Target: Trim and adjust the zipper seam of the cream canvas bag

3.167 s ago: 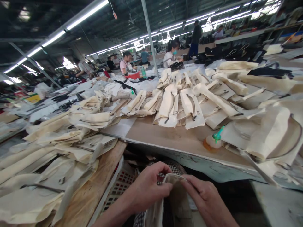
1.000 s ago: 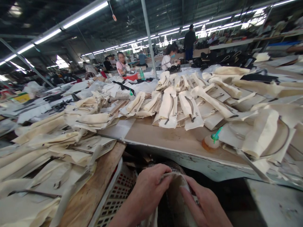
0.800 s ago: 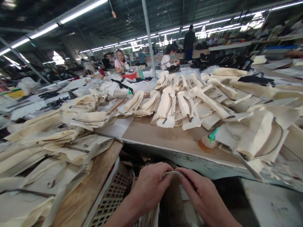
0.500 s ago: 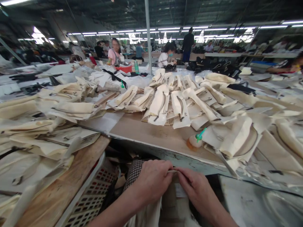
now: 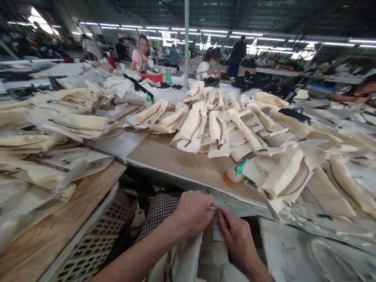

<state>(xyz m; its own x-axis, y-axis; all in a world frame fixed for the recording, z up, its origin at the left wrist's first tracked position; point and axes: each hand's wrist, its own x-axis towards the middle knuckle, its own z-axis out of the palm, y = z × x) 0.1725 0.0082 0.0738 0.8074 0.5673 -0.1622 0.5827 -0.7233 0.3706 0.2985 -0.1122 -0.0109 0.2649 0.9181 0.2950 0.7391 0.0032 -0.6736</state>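
At the lower middle of the head view, my left hand (image 5: 192,213) is closed over the top of a cream fabric piece (image 5: 189,250) that hangs down below it. My right hand (image 5: 236,233) is just beside it, thumb and finger pinched at a thin pale edge of the fabric between the hands. The palms and most fingertips are turned away from view. A black-and-white checked cloth (image 5: 160,213) lies beyond my left forearm. On the table ahead stands a squat bottle of amber liquid (image 5: 230,177) with a green nozzle (image 5: 241,168).
Stacks of cream fabric pieces with dark zippers (image 5: 190,125) cover much of the table (image 5: 164,156). More lie on the wooden bench (image 5: 67,207) at left. A white plastic basket (image 5: 91,239) stands below the bench edge. Co-workers sit and stand farther back.
The view has shifted slightly, so the table things sit further left. My right hand has turned more upright, its fingers curling in. Both hands stay close together at the fabric edge.
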